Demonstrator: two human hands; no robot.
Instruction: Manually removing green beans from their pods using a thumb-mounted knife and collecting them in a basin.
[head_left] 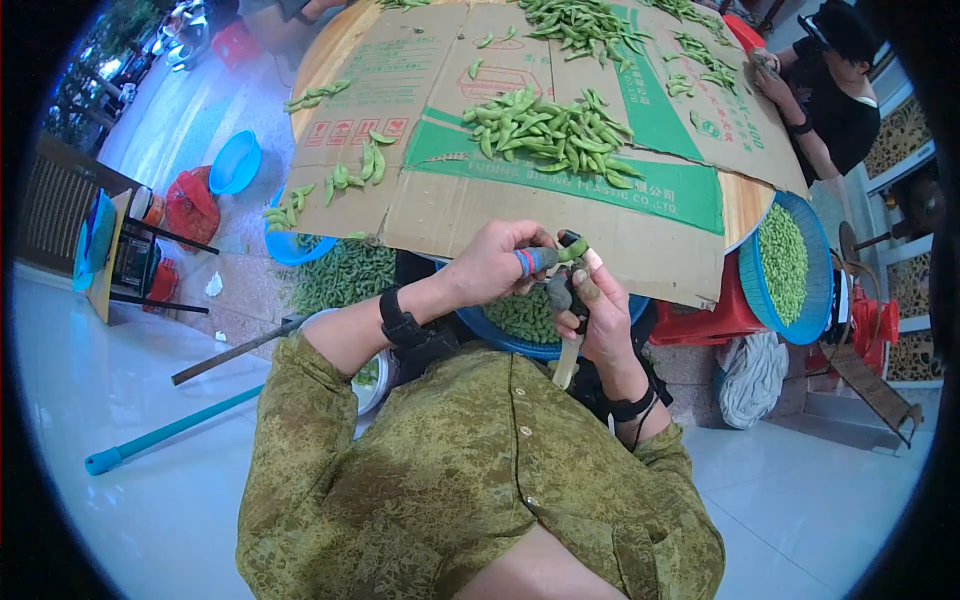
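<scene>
Both hands meet over the near edge of the cardboard. My left hand [497,262] is closed, thumb and forefinger pinching one end of a green soybean pod [572,250]; coloured wrapping covers a fingertip. My right hand [603,312] is closed on the pod's other side, with dark and pale coverings on some fingers. A pale, narrow strip [568,362] hangs below the right hand; what it belongs to is hidden. Just below the hands, a blue basin [545,352] holds green pods or beans. Beyond them, a heap of soybean pods [548,132] lies on the flattened cardboard [440,205].
At right, a blue basket [768,285] of shelled green beans sits beside a red stool [700,315]. Another person [835,95] works at the table's far right. Many pods [350,278] lie low at left, near a teal pole [180,430] and a red bag [192,205].
</scene>
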